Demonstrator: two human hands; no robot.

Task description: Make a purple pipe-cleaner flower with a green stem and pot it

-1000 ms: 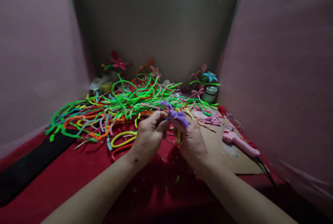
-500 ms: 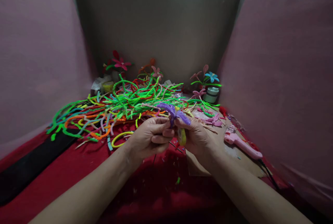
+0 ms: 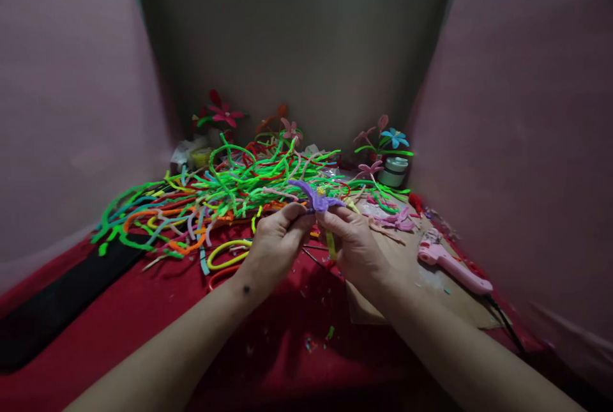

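Observation:
A purple pipe-cleaner flower (image 3: 318,200) with a yellow centre is held between my two hands, above the red cloth. My left hand (image 3: 275,243) is closed at the flower's base, its thumb and fingers pinched together. On the other side, my right hand (image 3: 358,243) pinches the flower just under its petals. A narrow yellow-green tape roll (image 3: 331,244) shows edge-on below the right fingers, against that hand. The flower's lower end is hidden by the fingers.
Behind my hands lies a heap of coloured pipe cleaners (image 3: 249,175). Scissors with a yellow handle (image 3: 228,254) lie left. A pink glue gun (image 3: 453,265) rests on a cardboard sheet (image 3: 366,306) at right. Finished flowers (image 3: 395,137) and a lidded jar (image 3: 393,172) stand behind.
The purple flower has tilted, so its yellow centre faces me more. My left fingers have turned over and closed at its base. The tape roll has swung from face-on to edge-on.

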